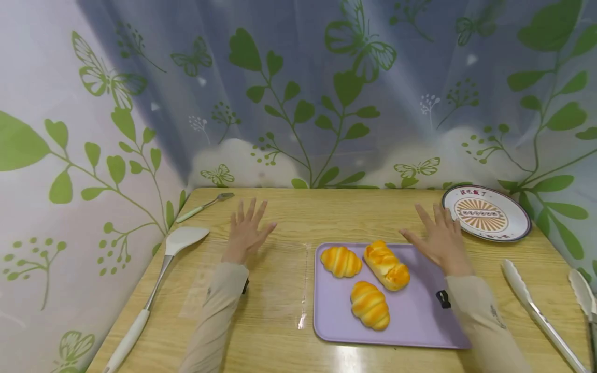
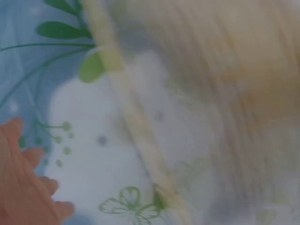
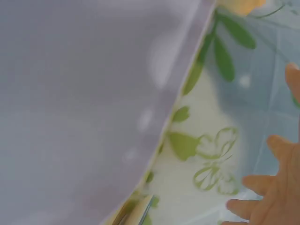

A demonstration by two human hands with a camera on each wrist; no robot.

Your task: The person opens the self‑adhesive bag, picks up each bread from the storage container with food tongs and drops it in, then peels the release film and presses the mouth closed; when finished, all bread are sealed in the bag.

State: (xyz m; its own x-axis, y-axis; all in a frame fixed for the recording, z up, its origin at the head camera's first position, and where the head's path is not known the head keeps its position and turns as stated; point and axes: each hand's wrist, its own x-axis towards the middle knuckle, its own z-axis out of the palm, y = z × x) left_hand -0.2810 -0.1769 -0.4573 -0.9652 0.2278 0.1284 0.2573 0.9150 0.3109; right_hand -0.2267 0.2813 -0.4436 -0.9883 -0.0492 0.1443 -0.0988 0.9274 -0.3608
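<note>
My left hand (image 1: 246, 234) is held with its fingers spread over the left part of the wooden table, holding nothing. My right hand (image 1: 440, 241), fingers likewise spread, hovers at the upper right of a lavender tray (image 1: 420, 321), with nothing in its grasp. Two croissant-shaped breads, one at the tray's back left (image 1: 341, 261) and one in front (image 1: 370, 305), lie on it beside a longer braided bread loaf (image 1: 387, 266). In the wrist views only spread fingers show at the edge, the left (image 2: 28, 183) and the right (image 3: 272, 183); the left wrist view is blurred.
A white-headed spatula (image 1: 186, 239) and a small fork (image 1: 205, 207) lie at the left. Behind my right hand is a round patterned plate (image 1: 482, 213). Metal tongs with pale tips (image 1: 543, 316) lie at the right edge. A printed curtain (image 1: 298, 93) stands behind the table.
</note>
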